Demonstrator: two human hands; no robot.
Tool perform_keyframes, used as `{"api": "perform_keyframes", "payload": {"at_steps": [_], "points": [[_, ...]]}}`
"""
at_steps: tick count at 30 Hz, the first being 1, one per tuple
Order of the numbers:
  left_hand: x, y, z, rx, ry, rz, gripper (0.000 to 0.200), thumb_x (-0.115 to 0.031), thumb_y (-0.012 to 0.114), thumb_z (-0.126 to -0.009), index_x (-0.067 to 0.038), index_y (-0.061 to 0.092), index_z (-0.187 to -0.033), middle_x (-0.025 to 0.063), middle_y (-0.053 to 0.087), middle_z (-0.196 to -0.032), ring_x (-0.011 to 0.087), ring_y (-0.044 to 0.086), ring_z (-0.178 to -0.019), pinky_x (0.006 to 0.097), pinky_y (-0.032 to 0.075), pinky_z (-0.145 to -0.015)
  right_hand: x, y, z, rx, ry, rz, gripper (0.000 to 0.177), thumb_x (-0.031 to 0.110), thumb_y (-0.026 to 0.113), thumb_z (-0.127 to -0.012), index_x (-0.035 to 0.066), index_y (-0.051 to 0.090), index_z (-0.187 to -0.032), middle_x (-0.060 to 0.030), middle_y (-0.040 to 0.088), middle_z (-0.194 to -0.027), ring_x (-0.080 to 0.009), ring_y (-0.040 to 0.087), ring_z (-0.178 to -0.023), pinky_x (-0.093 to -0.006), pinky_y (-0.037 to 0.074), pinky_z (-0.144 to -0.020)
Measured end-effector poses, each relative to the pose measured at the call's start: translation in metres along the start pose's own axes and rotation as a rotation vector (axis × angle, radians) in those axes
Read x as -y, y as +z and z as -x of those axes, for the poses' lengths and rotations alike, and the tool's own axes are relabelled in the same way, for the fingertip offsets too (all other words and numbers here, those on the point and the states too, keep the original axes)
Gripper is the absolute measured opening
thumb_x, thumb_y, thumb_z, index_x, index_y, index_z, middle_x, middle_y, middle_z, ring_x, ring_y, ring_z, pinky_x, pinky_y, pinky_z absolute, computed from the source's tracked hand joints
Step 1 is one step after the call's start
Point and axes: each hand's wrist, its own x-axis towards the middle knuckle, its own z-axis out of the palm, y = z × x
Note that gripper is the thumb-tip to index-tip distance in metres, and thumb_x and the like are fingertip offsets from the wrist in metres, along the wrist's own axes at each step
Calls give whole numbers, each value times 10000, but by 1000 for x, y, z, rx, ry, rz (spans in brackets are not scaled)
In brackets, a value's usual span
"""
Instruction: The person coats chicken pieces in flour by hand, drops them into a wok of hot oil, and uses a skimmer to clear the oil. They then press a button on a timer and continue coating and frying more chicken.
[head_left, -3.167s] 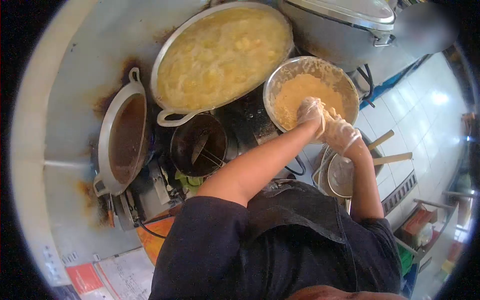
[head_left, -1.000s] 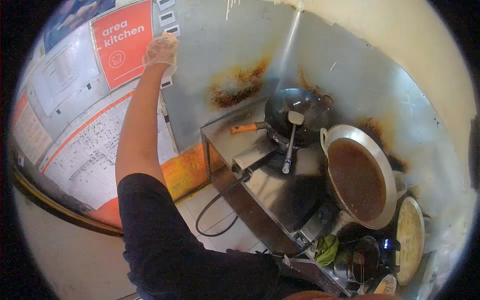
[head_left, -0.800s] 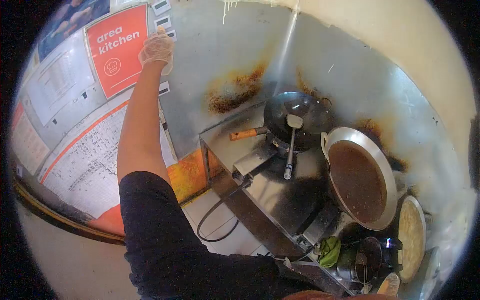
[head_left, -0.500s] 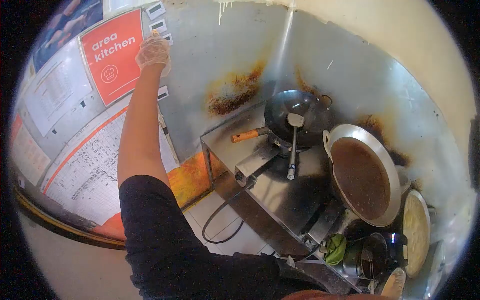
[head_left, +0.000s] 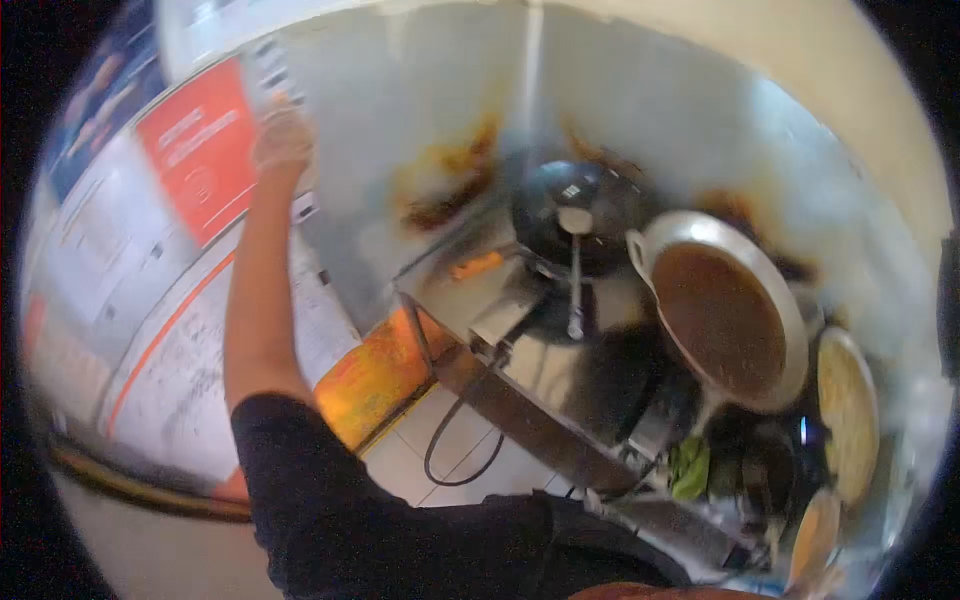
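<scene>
My left hand, in a clear plastic glove, is raised at the end of an outstretched arm against the grey metal wall. It is at the right edge of the red kitchen sign, just below a column of small white timer-like devices. Motion blur smears the fingers, so I cannot make out their shape or whether they touch a device. My right hand does not show.
On the steel stove sit a dark wok with a spatula in it and a large pan of brown liquid. A green cloth and a pan of yellowish contents are at the right. A hose hangs below.
The view has shifted and blurred, so the sign and wall appear lower and further left. My left hand is still up by the wall devices.
</scene>
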Motion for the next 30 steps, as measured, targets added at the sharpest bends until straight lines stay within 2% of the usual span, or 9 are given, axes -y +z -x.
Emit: {"api": "perform_keyframes", "payload": {"at_steps": [1,4,8,10,15,21,25,27,30], "points": [[2,17,14,-266,232,-282,288,-123,463,-890,-17,574,-1133,189,609,-1142,279,576,-1093,387,448,-953,-4,-16,1,-26,0,17,448,206,599,-847,59,540,-1266,-164,600,-1209,-307,575,-1105,-389,449,-963],[-32,-77,51,-130,441,375,286,-106,445,-916,-105,592,-1162,146,602,-1152,291,525,-1130,422,371,-1002,-8,-59,15,-127,50,30,452,199,604,-841,57,540,-1265,-169,601,-1211,-312,575,-1109,-392,447,-967],[-105,-199,152,419,86,1649,486,-259,484,-978,34,436,-1363,145,499,-1347,224,455,-1246,356,327,-1059,-7,-69,25,-67,189,117,458,190,611,-833,54,540,-1265,-175,601,-1213,-319,575,-1115,-396,444,-973],[-134,-246,193,694,163,1366,436,-197,547,-943,36,496,-1307,138,550,-1264,237,506,-1167,370,392,-1004,-13,-46,23,223,-16,878,408,190,643,-832,67,588,-1217,-178,606,-1204,-305,581,-1115,-377,446,-965],[-192,-216,294,1006,298,1693,393,-190,573,-920,30,538,-1243,112,587,-1183,219,543,-1080,348,423,-938,-36,-23,44,218,-534,1224,405,341,590,-863,82,575,-1174,-126,582,-1222,-314,595,-1056,-411,517,-853],[-242,-196,342,1185,335,1868,342,-182,605,-893,23,588,-1166,81,632,-1086,198,587,-976,321,461,-859,-95,-70,20,634,335,1513,477,341,576,-854,143,504,-1282,-144,592,-1236,-311,595,-1095,-429,493,-915],[-263,-196,364,1227,361,1947,309,-177,626,-875,18,621,-1115,60,662,-1021,183,617,-907,303,487,-806,-121,-82,20,468,195,1425,447,304,569,-834,127,538,-1242,-138,624,-1154,-313,607,-1054,-435,496,-890],[-276,-196,368,1072,600,1805,273,-190,629,-878,12,647,-1061,56,675,-949,170,624,-855,286,488,-777,-120,-81,26,368,98,1381,438,289,563,-826,106,553,-1224,-133,621,-1140,-306,600,-1056,-431,492,-879],[-299,-207,376,1343,531,1826,247,-209,622,-890,5,668,-1004,69,680,-894,162,624,-828,287,488,-763,-121,-89,24,344,13,1482,433,274,569,-818,80,565,-1206,-138,593,-1161,-285,564,-1094,-406,464,-899]]}}
